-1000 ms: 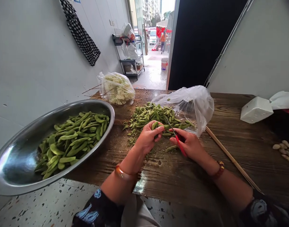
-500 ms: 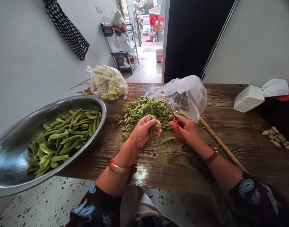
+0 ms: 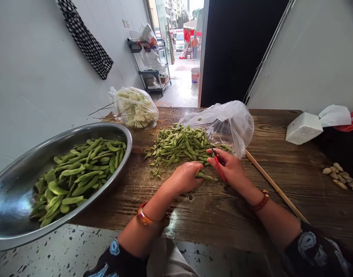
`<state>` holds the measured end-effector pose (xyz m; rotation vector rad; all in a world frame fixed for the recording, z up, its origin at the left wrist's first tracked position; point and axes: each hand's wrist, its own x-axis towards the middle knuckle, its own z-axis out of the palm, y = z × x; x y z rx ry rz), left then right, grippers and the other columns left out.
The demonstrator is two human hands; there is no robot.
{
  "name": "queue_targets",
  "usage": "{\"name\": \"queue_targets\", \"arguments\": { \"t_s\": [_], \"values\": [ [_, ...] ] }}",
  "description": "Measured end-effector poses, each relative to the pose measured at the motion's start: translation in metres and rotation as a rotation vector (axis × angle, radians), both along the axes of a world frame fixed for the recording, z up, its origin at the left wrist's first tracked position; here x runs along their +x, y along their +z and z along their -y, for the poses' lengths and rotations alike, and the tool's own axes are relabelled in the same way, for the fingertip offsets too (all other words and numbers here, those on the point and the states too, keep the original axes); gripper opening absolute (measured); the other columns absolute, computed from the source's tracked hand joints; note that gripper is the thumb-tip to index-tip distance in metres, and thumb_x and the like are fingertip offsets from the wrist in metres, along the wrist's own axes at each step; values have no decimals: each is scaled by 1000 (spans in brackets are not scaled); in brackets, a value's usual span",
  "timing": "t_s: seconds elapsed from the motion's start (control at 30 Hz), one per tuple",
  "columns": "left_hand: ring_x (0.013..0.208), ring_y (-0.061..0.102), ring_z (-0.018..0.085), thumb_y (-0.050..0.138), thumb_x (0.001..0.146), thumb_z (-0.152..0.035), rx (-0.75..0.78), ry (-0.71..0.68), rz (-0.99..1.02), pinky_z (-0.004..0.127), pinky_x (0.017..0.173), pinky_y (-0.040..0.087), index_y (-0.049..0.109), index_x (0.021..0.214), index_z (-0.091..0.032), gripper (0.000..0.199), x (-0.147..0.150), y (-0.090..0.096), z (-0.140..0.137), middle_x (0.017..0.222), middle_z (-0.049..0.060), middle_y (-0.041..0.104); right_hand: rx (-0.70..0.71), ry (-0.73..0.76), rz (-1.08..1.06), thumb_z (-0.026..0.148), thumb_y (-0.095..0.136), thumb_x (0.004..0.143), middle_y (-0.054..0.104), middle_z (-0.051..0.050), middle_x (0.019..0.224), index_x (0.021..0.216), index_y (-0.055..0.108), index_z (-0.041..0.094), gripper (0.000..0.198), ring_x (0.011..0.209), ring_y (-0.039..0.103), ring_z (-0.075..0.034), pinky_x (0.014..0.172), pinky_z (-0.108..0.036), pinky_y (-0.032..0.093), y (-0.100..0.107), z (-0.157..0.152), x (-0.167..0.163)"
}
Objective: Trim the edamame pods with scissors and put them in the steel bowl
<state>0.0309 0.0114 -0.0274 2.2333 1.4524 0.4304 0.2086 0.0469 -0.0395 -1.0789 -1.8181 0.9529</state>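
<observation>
My left hand (image 3: pixel 188 177) is closed, palm down, with a green edamame pod (image 3: pixel 204 176) sticking out past its fingertips toward the right. Red-handled scissors (image 3: pixel 219 166) are in my right hand (image 3: pixel 228 165), their dark blades pointing up and away over the pods. Just beyond both hands lies a heap of edamame pods (image 3: pixel 182 143) with bits of stem at its left edge. At the left a large oval steel basin (image 3: pixel 129 143) holds many more edamame pods (image 3: pixel 87 169).
A clear bag of cauliflower (image 3: pixel 136 107) and an open plastic bag (image 3: pixel 240 121) stand at the table's far side. Bamboo skewers (image 3: pixel 273 182) lie right of my right hand. A tissue box (image 3: pixel 303 127) and peanuts (image 3: pixel 340 176) are farther right.
My left hand has turned palm down and moved right and nearer to me, toward the scissors. My right hand still holds the scissors in about the same place. The view has tilted up slightly.
</observation>
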Motion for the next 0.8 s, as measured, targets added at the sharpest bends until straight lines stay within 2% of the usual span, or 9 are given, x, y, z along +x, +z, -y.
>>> {"name": "queue_targets", "arguments": {
  "t_s": [0.1,0.2,0.3,0.37,0.47,0.63,0.7,0.8],
  "values": [
    [70,49,13,63,68,-15,37,157,247,24,65,36,55,68,-15,8,-4,3,-3,71,1,55,2,-5,-19,47,62,81,63,-1,73,111,66,16,43,62,53,-14,59,-25,43,-2,1,0],
    [60,43,9,66,70,-22,-47,342,633,21,56,33,56,72,-14,13,-9,9,-4,66,-3,49,13,-19,-8,48,61,82,65,-3,78,112,65,17,43,64,55,-15,60,-27,44,-2,1,1],
    [50,37,4,69,71,-31,-198,402,1004,20,47,29,59,88,-14,26,-12,13,-3,70,-4,49,23,-7,24,48,59,83,63,-1,73,114,65,17,44,62,53,-15,59,-26,43,-3,2,0],
    [47,36,3,73,68,-35,-242,397,1135,19,44,28,61,95,-14,37,-12,12,-3,73,-4,51,24,21,68,48,59,83,58,1,66,116,64,16,46,59,50,-14,57,-25,41,-3,3,-1],
    [43,34,2,74,68,-42,-244,404,1164,19,41,26,60,89,-13,38,-10,11,-2,65,-5,49,27,64,133,48,58,83,56,1,66,118,63,16,48,60,50,-14,57,-25,40,-4,4,-1],
    [42,29,3,71,71,-45,-249,388,1064,19,42,20,60,81,-14,34,-8,13,0,49,-8,38,14,104,152,49,59,81,61,-1,73,119,62,15,51,65,54,-15,60,-26,43,-1,6,-2],
    [45,31,4,70,72,-43,-215,374,996,19,44,22,62,81,-13,32,-7,13,1,51,-7,41,5,116,150,50,61,80,62,-1,75,119,62,15,53,66,55,-16,61,-27,45,0,7,-3],
    [54,40,6,68,74,-41,-155,341,891,20,51,29,65,81,-12,29,-7,13,0,62,-3,53,11,115,145,50,62,78,65,-4,79,118,62,12,55,69,58,-17,65,-29,47,0,8,-3]
  ]
}}
